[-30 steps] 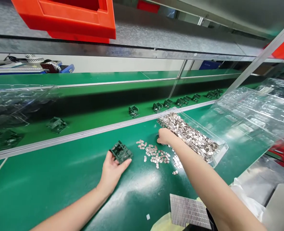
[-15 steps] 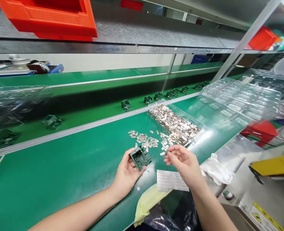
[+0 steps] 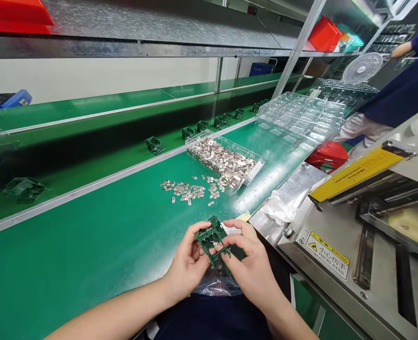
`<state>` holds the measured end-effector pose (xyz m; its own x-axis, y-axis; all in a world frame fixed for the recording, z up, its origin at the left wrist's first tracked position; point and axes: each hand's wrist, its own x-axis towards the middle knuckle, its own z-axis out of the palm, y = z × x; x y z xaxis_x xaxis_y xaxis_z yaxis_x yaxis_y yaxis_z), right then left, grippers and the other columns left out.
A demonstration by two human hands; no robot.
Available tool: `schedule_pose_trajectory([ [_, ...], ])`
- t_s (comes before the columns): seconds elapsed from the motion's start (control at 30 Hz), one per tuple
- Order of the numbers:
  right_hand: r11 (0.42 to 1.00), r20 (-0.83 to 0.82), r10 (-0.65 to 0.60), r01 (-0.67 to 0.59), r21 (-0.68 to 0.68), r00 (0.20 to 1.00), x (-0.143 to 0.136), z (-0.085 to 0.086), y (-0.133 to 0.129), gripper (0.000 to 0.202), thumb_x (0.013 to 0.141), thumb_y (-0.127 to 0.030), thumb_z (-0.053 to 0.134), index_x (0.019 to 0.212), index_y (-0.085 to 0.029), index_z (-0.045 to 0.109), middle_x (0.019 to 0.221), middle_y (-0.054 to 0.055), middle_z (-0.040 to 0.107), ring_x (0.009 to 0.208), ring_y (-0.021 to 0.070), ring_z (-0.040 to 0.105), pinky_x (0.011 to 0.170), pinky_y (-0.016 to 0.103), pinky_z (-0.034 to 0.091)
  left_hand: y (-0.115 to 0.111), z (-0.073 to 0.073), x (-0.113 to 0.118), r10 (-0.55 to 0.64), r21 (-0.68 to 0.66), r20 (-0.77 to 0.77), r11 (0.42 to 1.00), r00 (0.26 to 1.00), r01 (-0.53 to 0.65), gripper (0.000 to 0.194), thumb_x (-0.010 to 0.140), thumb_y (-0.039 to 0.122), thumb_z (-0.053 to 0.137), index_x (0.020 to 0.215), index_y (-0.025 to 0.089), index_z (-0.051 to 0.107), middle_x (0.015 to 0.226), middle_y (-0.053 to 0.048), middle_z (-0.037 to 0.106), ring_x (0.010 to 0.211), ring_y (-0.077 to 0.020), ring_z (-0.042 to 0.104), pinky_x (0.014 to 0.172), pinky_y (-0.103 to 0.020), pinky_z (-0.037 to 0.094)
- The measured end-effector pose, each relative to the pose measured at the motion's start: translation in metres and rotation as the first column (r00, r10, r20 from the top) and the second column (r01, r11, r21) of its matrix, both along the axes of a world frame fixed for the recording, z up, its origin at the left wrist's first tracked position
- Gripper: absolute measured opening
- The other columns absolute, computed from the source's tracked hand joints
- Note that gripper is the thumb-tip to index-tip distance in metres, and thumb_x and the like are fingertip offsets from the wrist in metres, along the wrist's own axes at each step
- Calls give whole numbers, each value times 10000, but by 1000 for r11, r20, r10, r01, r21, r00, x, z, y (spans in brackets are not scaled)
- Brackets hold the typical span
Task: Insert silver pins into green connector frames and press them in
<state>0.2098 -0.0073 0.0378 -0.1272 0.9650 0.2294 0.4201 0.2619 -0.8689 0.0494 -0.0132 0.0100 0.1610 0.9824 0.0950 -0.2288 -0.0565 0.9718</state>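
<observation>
A green circuit board assembly (image 3: 213, 238) is held low in the middle of the head view, tilted, with its open side showing. My left hand (image 3: 191, 257) grips its left side between thumb and fingers. From the right, my right hand (image 3: 246, 252) has its fingers closed on the assembly's right edge; whether a small part is also between them is hidden. Beyond the hands, small metal pieces (image 3: 189, 191) lie loose on the green work surface (image 3: 88, 245). A clear tray (image 3: 260, 172) behind them is heaped with more such pieces.
Several green assemblies (image 3: 154, 145) stand along the sunken green strip behind the rail. Stacked clear trays (image 3: 301, 118) and a red bin (image 3: 327, 157) are at the right. A metal machine (image 3: 327, 255) borders the right side. A person in dark clothing (image 3: 400, 89) stands at the far right.
The view has swung to the right. My right hand has moved from beside the loose pieces to the assembly, which is now turned differently and held by both hands. A person has come into view.
</observation>
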Motion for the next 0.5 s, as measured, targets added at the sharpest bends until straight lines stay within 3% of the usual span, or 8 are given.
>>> schedule_pose_trajectory([
  [0.2,1000,59,-7,6,8,998,-5,-2,-2,88,771,-160,597,737,-222,650,1163,82,551,1131,264,504,952,403,407,-1,-7,-4,-50,35,-39,998,998,51,366,907,212,574,1240,318,469,1047,-4,581,858,-99,586,781,-193,508],
  [0.33,999,8,-48,48,9,999,-9,-5,-2,60,804,-226,629,746,-214,617,1082,83,570,1047,251,546,904,377,434,-1,-12,-6,-16,73,-122,997,992,25,297,925,245,541,1217,280,501,942,-9,578,760,-104,548,683,-190,485],
  [0.5,998,-69,-50,47,-42,996,-13,-9,-4,63,848,-221,592,791,-218,619,947,58,594,898,211,579,754,300,460,-2,-14,-6,15,63,-168,998,986,-4,289,923,257,539,1211,263,508,956,-29,591,766,-126,558,666,-209,476],
])
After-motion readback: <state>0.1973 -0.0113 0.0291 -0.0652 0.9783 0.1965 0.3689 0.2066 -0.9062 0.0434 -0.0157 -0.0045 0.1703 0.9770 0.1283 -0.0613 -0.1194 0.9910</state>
